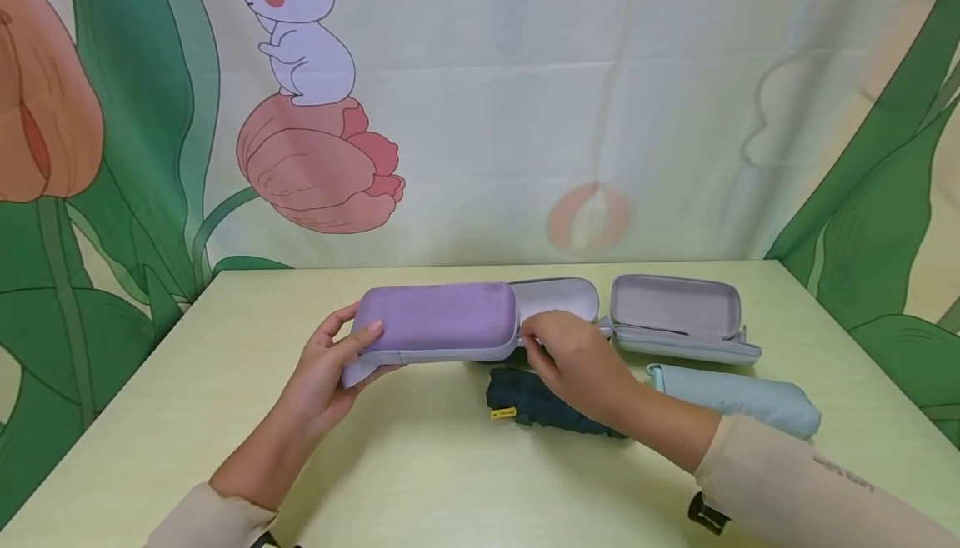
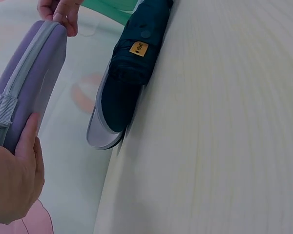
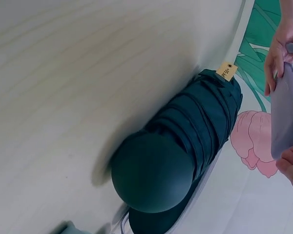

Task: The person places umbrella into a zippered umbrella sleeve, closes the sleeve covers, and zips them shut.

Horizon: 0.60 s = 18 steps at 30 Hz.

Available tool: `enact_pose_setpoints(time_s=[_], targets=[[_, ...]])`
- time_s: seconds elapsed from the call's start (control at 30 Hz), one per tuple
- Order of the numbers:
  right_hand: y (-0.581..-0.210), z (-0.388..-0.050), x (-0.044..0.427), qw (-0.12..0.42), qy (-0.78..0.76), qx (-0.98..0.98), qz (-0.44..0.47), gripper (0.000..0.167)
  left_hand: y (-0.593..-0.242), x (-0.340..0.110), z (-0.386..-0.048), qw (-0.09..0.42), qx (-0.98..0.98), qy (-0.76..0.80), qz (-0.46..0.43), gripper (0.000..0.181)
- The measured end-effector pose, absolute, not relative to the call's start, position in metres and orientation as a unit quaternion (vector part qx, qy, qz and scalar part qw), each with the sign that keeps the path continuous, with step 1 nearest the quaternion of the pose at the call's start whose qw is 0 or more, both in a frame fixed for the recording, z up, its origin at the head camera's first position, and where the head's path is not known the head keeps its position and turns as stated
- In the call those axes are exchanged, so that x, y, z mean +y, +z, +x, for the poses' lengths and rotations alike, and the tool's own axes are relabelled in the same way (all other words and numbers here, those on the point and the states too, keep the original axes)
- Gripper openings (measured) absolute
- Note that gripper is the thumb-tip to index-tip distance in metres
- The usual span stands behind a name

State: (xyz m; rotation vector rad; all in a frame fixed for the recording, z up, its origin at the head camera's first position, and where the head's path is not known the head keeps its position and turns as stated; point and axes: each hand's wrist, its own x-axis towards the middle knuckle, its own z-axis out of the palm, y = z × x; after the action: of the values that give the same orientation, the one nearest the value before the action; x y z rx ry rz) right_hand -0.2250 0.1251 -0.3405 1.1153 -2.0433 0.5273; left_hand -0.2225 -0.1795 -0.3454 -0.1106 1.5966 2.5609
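Purple case (image 1: 435, 319) is the one in hand: lifted off the tabletop (image 1: 420, 473), behind and left of the dark green umbrella (image 1: 551, 406), which I'm using as the landmark.

Status, as far as it shows: purple's two halves meet along the sides in view, so it reads as closed there. Right end is covered by fingers; can't confirm the zip there, nor what's inside. My read: the work sits at that end, and whether it's zipping or unzipping can't be judged from this. Other two cases aren't closed: dark-edged case (image 1: 562, 294) is open just behind the landmark, pale grey case (image 1: 675, 311) is open behind and right of it, lid up. Light blue roll (image 1: 742, 402), probably another folded umbrella, lies outside the cases, right of the landmark. Landmark itself is furled and also out on the tabletop.

Grip: left hand (image 1: 330, 365) is clamped round purple's left end, thumb over the top face. Right hand (image 1: 573, 356), above and just behind the landmark, has fingertips together in a pinch at purple's right end. Probably on the zip pull; too covered to be sure.
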Motion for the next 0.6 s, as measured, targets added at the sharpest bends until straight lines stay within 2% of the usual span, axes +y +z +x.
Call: enact_pose_setpoints(time_s=[0.37, 0.6], targets=[[-0.3434, -0.2192, 0.1185, 0.365, 0.197, -0.783, 0.464, 0.013, -0.3446, -0.1796, -0.2238, 0.033, 0.539, 0.838, -0.074, 0.045], [-0.3432, -0.2174, 0.1198, 0.351, 0.196, -0.803, 0.440, 0.012, -0.3450, -0.1808, -0.2231, 0.031, 0.533, 0.841, -0.088, 0.043]])
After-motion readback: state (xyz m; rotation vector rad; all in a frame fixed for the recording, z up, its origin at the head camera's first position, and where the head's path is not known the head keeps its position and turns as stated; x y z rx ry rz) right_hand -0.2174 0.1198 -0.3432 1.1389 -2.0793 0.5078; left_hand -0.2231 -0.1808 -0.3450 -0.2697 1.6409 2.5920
